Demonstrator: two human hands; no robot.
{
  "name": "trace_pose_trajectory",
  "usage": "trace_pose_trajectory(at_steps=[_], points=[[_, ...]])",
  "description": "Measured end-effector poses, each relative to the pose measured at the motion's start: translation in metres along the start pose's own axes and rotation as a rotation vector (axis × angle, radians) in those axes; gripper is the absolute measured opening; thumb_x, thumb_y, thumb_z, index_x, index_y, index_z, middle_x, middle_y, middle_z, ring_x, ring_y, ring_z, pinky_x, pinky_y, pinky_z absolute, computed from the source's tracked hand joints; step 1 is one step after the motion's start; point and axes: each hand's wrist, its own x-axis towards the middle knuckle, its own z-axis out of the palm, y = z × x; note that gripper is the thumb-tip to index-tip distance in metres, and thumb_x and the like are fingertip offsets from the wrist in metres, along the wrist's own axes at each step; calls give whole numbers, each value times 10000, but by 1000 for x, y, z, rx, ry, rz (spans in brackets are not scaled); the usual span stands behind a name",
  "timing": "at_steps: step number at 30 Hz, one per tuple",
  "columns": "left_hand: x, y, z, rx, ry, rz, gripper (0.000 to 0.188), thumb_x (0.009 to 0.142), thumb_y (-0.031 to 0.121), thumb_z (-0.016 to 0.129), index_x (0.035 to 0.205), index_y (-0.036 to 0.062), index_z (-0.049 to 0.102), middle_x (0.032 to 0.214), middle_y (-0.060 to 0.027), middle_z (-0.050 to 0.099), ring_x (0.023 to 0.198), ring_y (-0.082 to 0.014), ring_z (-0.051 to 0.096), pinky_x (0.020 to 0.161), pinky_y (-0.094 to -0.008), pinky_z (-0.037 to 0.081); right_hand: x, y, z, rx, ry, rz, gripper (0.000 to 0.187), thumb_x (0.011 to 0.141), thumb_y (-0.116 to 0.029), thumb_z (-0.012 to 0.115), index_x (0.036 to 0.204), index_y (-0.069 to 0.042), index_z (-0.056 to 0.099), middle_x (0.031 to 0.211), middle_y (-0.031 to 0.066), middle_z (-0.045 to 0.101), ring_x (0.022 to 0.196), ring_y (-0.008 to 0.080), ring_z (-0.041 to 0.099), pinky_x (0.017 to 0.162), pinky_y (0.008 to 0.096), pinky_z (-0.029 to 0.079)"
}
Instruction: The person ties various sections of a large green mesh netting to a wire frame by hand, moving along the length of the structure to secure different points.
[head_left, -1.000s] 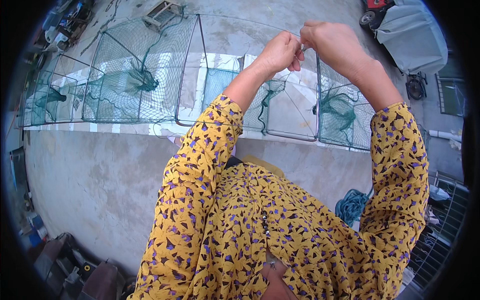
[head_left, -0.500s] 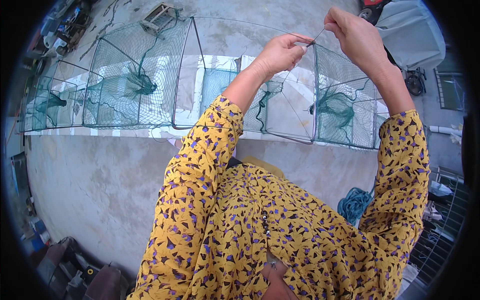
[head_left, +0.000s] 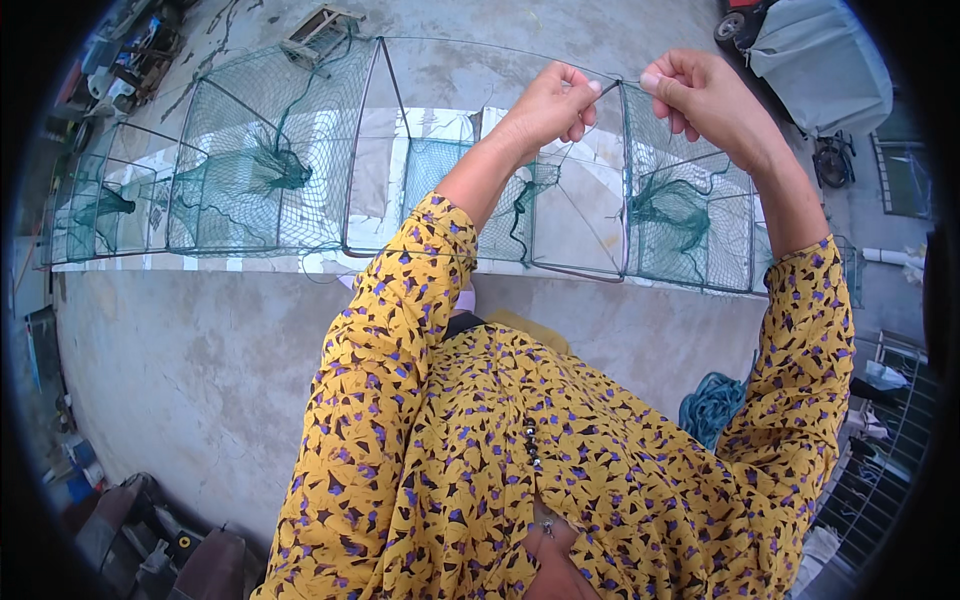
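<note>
A long folding net trap [head_left: 225,150] of green mesh on dark rectangular frames stretches across in front of me. At the top corner of one frame [head_left: 624,180], my left hand [head_left: 555,105] is closed, pinching a thin dark cord [head_left: 608,90] between thumb and forefinger. The cord runs to that corner. Just right of the corner, my right hand [head_left: 705,105] is closed, its thumb and forefinger pressed together; a thin thread seems to be in them, though little of it shows. Gathered mesh funnels [head_left: 285,168] hang inside several sections. The section below my left hand has an open gap without mesh.
A small wooden stool [head_left: 322,35] stands on the concrete beyond the trap. A coil of blue-green rope [head_left: 712,408] lies by my right elbow. At the far right are a grey cover [head_left: 820,65] over something and a metal rack [head_left: 880,470]. Clutter lines the left side.
My right hand has come down from above the frame corner, and the thread no longer shows taut between the hands. My left hand has shifted slightly left, off the corner.
</note>
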Motion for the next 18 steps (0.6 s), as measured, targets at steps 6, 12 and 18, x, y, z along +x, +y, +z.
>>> trace_pose_trajectory(at_steps=[6,12,18], points=[[-1,20,0,-51,-143,-99,225,861,255,513,835,36,555,688,-22,549,528,-79,498,470,-197,383,-1,0,28,211,-214,84,185,863,-227,580,840,-43,580,694,-12,558,620,61,501,518,205,391],[4,9,-8,-8,-142,-44,201,845,198,458,849,31,570,690,-29,563,543,-91,516,482,-209,399,1,-7,37,70,-161,32,86,783,-105,629,789,-20,619,712,68,620,648,150,592,581,283,468],[1,19,-3,1,-77,-35,253,853,129,363,840,-27,562,686,-100,600,538,-145,587,469,-240,466,3,-12,44,-590,91,-317,60,703,-48,584,711,-76,636,744,86,642,764,271,617,648,354,487]])
